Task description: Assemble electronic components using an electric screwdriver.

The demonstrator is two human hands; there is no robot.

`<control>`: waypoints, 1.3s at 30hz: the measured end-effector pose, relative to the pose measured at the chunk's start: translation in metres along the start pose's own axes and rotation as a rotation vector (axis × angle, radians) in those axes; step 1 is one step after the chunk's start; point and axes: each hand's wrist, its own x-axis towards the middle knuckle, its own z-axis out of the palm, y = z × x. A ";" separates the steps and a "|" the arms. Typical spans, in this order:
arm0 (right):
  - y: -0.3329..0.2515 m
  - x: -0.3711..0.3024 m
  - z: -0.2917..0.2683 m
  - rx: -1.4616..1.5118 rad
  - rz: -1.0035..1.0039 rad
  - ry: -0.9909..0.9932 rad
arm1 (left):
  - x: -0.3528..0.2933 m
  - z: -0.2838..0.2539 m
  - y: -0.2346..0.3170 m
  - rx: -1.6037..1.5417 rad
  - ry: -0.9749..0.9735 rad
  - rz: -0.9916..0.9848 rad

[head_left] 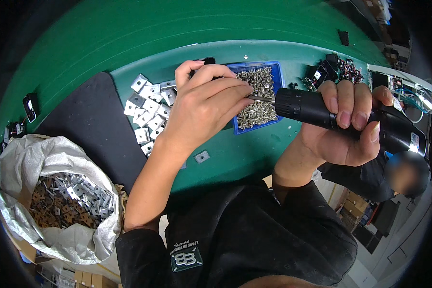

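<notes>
My right hand (338, 141) is wrapped round a black electric screwdriver (300, 105), held sideways with its bit pointing left. At the bit's tip, the fingertips of my left hand (204, 98) are pinched together. A dark piece (209, 61) shows past the left fingers; most of it is hidden, and what the pinch holds cannot be made out. Beneath the bit stands a blue tray (280, 72) filled with small silver screws (257, 115). Left of my left hand lies a loose pile of square metal plates (149, 111) with holes. One single plate (201, 156) lies nearer to me.
A white woven sack (57, 153) of metal pieces stands at the left, beside a black mat (89, 120). Black parts (326, 69) with wires lie at the table's right. Another person (369, 180) is at the right edge. A small black device (30, 106) lies far left.
</notes>
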 end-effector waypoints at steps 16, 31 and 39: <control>-0.036 0.008 0.018 0.172 -0.070 0.076 | 0.000 0.002 0.002 -0.595 0.158 0.047; -0.029 0.006 0.025 0.159 -0.075 0.030 | 0.001 0.002 0.011 -0.588 0.175 0.034; -0.012 0.008 0.024 0.116 0.005 -0.031 | -0.001 -0.015 0.002 -0.282 0.177 0.151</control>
